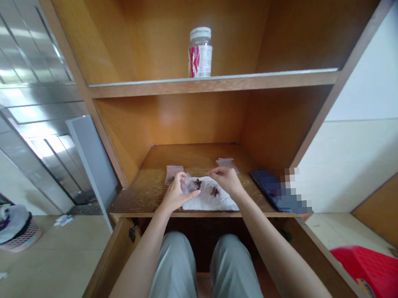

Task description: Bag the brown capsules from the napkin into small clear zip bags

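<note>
At centre frame, your left hand pinches a small clear bag just above the white cloth on the lower shelf, while your right hand hovers beside it, fingers curled narrow, contents indeterminable.

A small clear plastic bag, crumpled and tilted, is pinched in the left hand just above the left edge of a white paper sheet lying flat on the wooden shelf, where a few dark reddish-brown dried pieces lie loose near the bag.
</note>
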### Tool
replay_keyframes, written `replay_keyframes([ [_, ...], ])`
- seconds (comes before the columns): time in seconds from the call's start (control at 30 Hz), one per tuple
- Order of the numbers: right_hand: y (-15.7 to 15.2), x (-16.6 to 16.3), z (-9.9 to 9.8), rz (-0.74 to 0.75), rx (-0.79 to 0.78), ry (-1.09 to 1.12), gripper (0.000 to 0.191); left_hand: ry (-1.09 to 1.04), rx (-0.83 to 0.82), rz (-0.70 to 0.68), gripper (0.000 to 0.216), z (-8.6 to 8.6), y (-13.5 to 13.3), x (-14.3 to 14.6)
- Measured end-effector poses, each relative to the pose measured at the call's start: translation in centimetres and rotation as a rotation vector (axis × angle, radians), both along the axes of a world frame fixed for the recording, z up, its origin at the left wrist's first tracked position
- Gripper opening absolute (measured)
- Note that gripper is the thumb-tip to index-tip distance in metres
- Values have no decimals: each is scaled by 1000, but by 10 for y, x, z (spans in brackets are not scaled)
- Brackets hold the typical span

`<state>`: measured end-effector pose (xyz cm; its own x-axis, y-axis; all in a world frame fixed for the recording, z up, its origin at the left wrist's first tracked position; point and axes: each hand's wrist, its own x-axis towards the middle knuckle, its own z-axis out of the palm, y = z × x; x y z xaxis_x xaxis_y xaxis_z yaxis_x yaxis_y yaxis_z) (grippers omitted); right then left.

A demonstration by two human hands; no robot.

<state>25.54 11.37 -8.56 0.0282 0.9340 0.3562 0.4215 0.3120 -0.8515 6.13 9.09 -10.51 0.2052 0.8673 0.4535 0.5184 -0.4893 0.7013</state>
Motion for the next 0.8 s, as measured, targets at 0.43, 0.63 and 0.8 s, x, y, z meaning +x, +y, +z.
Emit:
replay_keyframes([
  [0.43, -5, -27, 8, 233, -217, 253, 20, 20, -13, -54, 50, -2, 3, -2],
  [0.63, 1, -35, 10, 272, -243, 211, 16, 33, -25, -44, 51, -2, 4, -1],
  [0.8, 4, -41, 13, 272, -200, 63, 12, 17, -37, -42, 50, 0, 2, 0],
])
